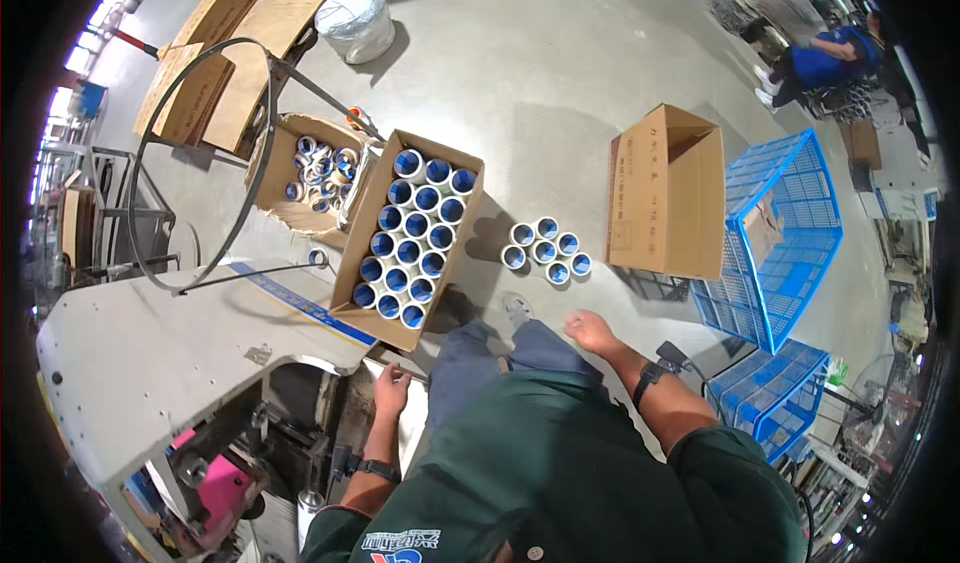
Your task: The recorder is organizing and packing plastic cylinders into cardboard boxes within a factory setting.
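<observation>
My left hand (392,388) hangs beside the edge of the grey metal machine table (150,313), fingers loosely apart and nothing seen in them. My right hand (590,331) is held in front of my right hip with its fingers curled in; no object shows in it. Ahead of my left hand, an open cardboard box (468,198) holds rows of white rolls with blue cores, standing on end. Several similar rolls (543,251) stand grouped on the floor beyond my feet, apart from both hands.
A torn carton (275,203) with loose rolls sits behind the metal hoop (135,183). To the right are an empty-looking cardboard box (640,203), a blue crate (800,253) and another blue crate (770,393). A wrapped white bundle (356,25) and another person (830,61) are farther off.
</observation>
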Action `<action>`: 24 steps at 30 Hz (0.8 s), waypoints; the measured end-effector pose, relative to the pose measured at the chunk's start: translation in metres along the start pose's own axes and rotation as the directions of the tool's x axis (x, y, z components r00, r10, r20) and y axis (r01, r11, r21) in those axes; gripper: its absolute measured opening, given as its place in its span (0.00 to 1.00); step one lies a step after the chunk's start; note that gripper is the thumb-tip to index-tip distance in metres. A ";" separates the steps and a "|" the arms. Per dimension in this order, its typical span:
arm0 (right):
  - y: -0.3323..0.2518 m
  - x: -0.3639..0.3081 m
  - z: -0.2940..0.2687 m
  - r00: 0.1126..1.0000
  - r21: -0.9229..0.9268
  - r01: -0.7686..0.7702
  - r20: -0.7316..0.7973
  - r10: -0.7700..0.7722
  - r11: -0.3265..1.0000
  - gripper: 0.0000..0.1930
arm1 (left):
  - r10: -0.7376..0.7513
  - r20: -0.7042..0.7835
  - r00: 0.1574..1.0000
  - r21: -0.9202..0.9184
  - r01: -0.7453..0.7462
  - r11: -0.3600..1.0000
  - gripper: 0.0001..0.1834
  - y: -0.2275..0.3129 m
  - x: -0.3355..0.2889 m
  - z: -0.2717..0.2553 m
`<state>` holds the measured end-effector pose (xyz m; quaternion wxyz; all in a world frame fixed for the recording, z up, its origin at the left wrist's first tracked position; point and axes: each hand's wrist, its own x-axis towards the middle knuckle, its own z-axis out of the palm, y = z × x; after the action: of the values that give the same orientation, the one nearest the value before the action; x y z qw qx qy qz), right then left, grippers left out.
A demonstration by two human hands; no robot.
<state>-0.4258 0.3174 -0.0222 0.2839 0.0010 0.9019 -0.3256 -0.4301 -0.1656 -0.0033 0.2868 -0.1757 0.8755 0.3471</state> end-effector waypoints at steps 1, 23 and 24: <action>-0.011 -0.001 -0.011 0.989 0.269 0.119 -0.114 -0.092 0.956 0.12 | -0.103 -0.001 0.995 -0.156 0.101 0.983 0.24 -0.029 -0.015 0.015; 0.092 -0.172 0.046 0.912 0.244 -0.400 0.008 0.411 0.883 0.11 | -0.222 0.068 0.973 -0.681 0.208 0.702 0.23 -0.013 -0.150 0.065; 0.085 -0.179 0.048 0.922 0.274 -0.379 0.024 0.387 0.884 0.11 | -0.218 0.074 0.973 -0.686 0.208 0.697 0.23 -0.021 -0.156 0.068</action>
<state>-0.2351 0.3894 -0.0102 0.3256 0.2232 0.8346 -0.3842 -0.2731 -0.1148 0.0428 0.2331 -0.3720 0.6591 0.6106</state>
